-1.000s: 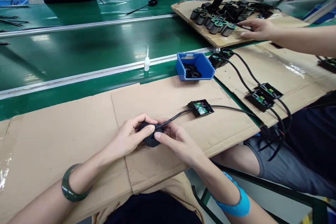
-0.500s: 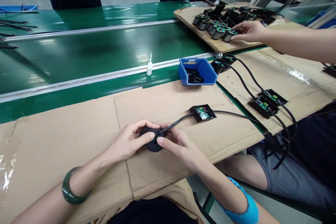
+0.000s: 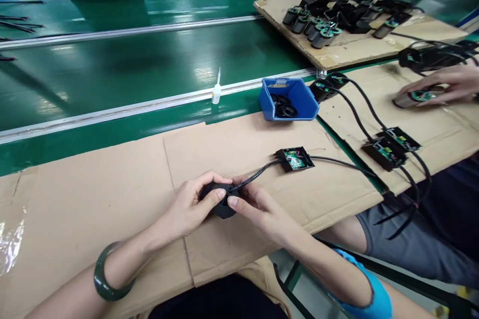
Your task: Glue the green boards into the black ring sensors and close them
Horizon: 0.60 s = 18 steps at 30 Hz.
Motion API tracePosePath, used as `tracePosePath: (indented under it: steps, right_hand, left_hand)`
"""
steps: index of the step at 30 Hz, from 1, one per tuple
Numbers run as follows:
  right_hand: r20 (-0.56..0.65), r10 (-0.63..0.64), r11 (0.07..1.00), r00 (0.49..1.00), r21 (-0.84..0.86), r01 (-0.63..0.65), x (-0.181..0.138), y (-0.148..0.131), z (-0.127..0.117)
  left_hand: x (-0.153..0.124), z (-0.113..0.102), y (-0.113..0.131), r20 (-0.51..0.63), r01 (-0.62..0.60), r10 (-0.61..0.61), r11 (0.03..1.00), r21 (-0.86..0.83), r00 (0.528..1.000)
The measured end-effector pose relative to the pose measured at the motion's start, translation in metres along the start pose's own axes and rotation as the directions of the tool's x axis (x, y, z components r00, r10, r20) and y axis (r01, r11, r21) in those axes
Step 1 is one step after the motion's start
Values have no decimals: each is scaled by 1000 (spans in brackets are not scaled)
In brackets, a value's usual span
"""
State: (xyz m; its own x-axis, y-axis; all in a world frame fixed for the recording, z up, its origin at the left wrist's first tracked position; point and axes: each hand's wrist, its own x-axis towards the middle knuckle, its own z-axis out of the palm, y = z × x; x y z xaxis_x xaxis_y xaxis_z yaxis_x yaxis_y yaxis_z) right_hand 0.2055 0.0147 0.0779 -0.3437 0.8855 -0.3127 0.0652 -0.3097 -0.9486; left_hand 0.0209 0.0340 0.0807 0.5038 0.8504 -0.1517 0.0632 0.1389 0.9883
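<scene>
Both hands grip one round black housing point(image 3: 224, 209) low over the cardboard. My left hand point(image 3: 198, 199) wraps its left side, thumb on top. On its right side my right hand point(image 3: 258, 204) closes, thumb at the rim beside the cable. A black cable point(image 3: 258, 173) runs from the housing to an open black box with a green circuit board point(image 3: 295, 158), lying to the right. Another cable point(image 3: 340, 162) leaves that box to the right. What sits inside the housing is mostly covered by my fingers.
A blue bin point(image 3: 290, 102) holds black rings. Beside it stands a small white needle-tipped bottle point(image 3: 216, 90). At right, two open circuit boxes point(image 3: 389, 152) lie cabled together; a co-worker's hand point(image 3: 445, 84) holds a motor-like cylinder. Several more cylinders point(image 3: 322, 35) crowd a raised board point(image 3: 277, 10).
The co-worker's hand has moved from the raised board down to the right, now with a cylinder in it. My hands keep hold of the housing, which is tilted slightly differently; the view has shifted.
</scene>
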Motion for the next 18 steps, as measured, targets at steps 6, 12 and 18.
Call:
tracePosePath:
  steps: [6, 12, 18]
  right_hand:
    - [-26, 77, 995, 997, -66, -78, -3, 0, -1]
    - [-17, 98, 992, 995, -76, -99, -2, 0, -3]
    - [28, 28, 1000, 999, 11, -29, 0, -1, -6]
  left_hand:
    - [-1, 0, 2, -25, 39, -38, 998, 49, 999]
    - [-1, 1, -1, -45, 35, -33, 999, 29, 998]
    - [2, -2, -3, -60, 96, -102, 990, -100, 993]
